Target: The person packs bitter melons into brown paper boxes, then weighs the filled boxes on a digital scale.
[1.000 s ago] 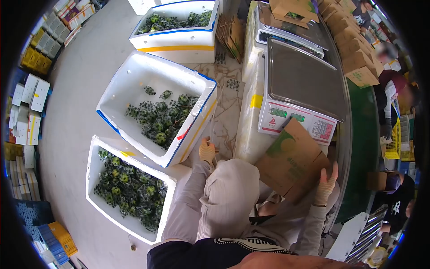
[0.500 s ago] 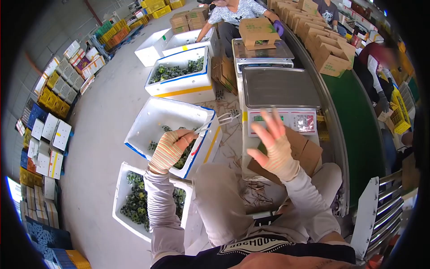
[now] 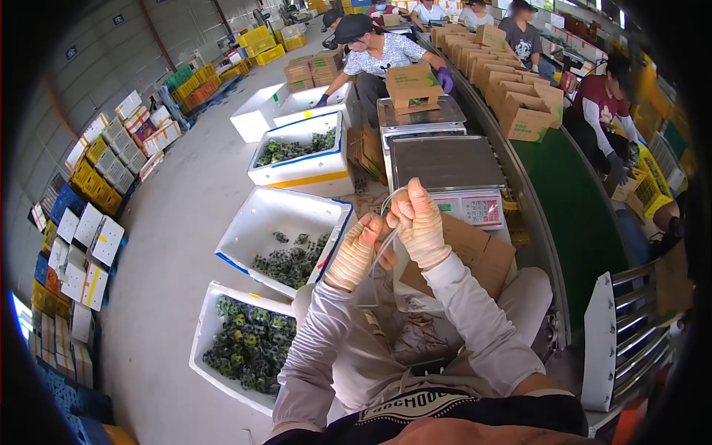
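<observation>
My left hand (image 3: 357, 256), in a striped fingerless glove, is closed on a thin white strap (image 3: 385, 202). Close beside it, my right hand (image 3: 421, 228) also pinches the strap, thumb pointing up. Loops of strap stand above and hang below the hands; where its ends lie I cannot make out. Behind my right hand is a weighing scale (image 3: 447, 165) with a bare metal plate. A brown cardboard piece (image 3: 475, 256) lies below its keypad, partly covered by my right wrist. Left of my hands, a tilted white foam box (image 3: 259, 222) contains small dark green produce.
Another foam box (image 3: 204, 326) of green produce stands near my left forearm, and a third (image 3: 300, 174) farther ahead. Ahead, a person (image 3: 382, 55) with purple gloves reaches into a foam box beside a second scale. A green conveyor (image 3: 571, 215) carrying cardboard boxes (image 3: 523, 115) runs along the right.
My left hand has moved right with the strap, and my right hand has come in from open to close on it. The view has tilted up, showing more people at the back.
</observation>
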A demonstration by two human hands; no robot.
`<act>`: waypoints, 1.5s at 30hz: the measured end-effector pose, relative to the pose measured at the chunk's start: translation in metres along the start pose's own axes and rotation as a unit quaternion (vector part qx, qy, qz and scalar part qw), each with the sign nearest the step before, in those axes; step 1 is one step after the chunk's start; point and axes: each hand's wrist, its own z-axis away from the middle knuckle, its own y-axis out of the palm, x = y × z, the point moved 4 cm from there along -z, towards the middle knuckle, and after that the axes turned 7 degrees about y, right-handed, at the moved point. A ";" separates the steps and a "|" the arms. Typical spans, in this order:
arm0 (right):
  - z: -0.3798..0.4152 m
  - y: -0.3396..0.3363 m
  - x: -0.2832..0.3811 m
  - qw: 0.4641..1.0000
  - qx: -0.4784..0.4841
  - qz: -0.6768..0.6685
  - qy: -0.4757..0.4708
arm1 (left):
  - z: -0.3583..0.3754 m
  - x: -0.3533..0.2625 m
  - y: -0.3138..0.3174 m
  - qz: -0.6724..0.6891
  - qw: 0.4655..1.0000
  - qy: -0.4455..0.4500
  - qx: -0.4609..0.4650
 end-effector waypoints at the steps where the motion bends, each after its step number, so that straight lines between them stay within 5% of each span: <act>1: -0.001 -0.009 0.008 1.000 0.006 0.001 -0.008 | 0.003 0.000 0.000 -0.075 0.996 -0.036 0.015; 4: 0.006 -0.026 0.038 0.999 0.020 0.033 0.026 | 0.007 0.009 0.005 -0.157 0.983 -0.084 0.035; 6: 0.014 -0.036 0.054 0.980 0.020 0.169 0.102 | 0.005 0.006 -0.001 -0.167 0.973 -0.139 0.079; 10: 0.039 -0.049 0.076 0.926 0.042 0.369 0.072 | 0.000 -0.006 -0.007 -0.278 0.942 -0.132 0.132; 12: 0.054 -0.048 0.069 0.700 0.184 0.686 -0.070 | -0.006 -0.007 -0.005 -0.313 0.932 -0.102 0.152; 14: 0.071 -0.062 0.054 0.540 0.225 0.811 0.005 | -0.007 -0.007 0.001 -0.345 0.919 -0.074 0.176; 16: 0.081 -0.066 0.055 0.542 0.250 0.801 0.045 | -0.008 -0.005 0.010 -0.362 0.903 -0.076 0.219; 18: 0.096 -0.055 0.067 0.679 0.335 0.647 0.094 | -0.011 -0.005 0.003 -0.355 0.903 -0.069 0.232; 19: 0.104 -0.051 0.078 0.790 0.280 0.514 0.180 | -0.013 -0.004 0.000 -0.351 0.902 -0.063 0.244; 20: 0.102 -0.060 0.075 0.791 0.280 0.514 0.177 | -0.012 0.001 -0.003 -0.353 0.901 -0.062 0.246; 21: 0.098 -0.066 0.075 0.888 0.331 0.294 0.124 | -0.009 0.007 -0.007 -0.363 0.904 -0.019 0.225; 22: 0.098 -0.066 0.083 0.929 0.361 0.056 0.063 | -0.005 0.014 -0.011 -0.371 0.906 0.025 0.203; 23: 0.099 -0.075 0.083 0.957 0.282 0.042 0.055 | 0.002 0.029 -0.010 -0.382 0.904 0.045 0.190; 24: 0.103 -0.064 0.088 0.957 0.281 0.042 0.053 | 0.008 0.038 0.000 -0.387 0.899 0.060 0.196; 26: 0.111 -0.049 0.084 0.870 0.156 0.461 0.077 | 0.022 0.049 0.024 -0.511 0.832 0.159 0.145; 27: 0.104 -0.056 0.069 0.764 0.249 0.576 -0.150 | 0.024 0.042 0.030 -0.511 0.832 0.158 0.145; 28: 0.104 -0.054 0.066 0.764 0.250 0.575 -0.149 | 0.024 0.038 0.031 -0.391 0.915 0.048 0.090; 29: 0.108 -0.049 0.060 0.626 0.256 0.707 -0.206 | 0.027 0.040 0.028 -0.257 0.964 -0.063 0.030; 30: 0.111 -0.046 0.052 0.463 0.252 0.811 -0.255 | 0.027 0.042 0.026 -0.257 0.964 -0.062 0.027; 31: 0.109 -0.050 0.042 0.443 0.238 0.836 -0.221 | 0.026 0.046 0.025 -0.326 0.941 -0.046 0.077; 35: 0.113 -0.034 0.043 0.413 0.214 0.833 -0.298 | 0.027 0.049 0.021 -0.440 0.890 -0.041 0.113; 37: 0.113 -0.035 0.046 0.469 0.214 0.810 -0.281 | 0.024 0.051 0.014 -0.443 0.889 -0.014 0.112; 38: 0.113 -0.039 0.044 0.471 0.214 0.809 -0.279 | 0.021 0.048 0.014 -0.497 0.855 0.080 0.122; 39: 0.111 -0.046 0.043 0.552 0.189 0.768 -0.263 | 0.020 0.043 0.018 -0.545 0.811 0.172 0.129; 40: 0.108 -0.053 0.044 0.627 0.163 0.722 -0.245 | 0.020 0.044 0.018 -0.544 0.811 0.172 0.128; 45: 0.103 -0.074 0.038 0.690 0.105 0.693 -0.182 | 0.024 0.063 0.019 -0.600 0.753 0.221 0.157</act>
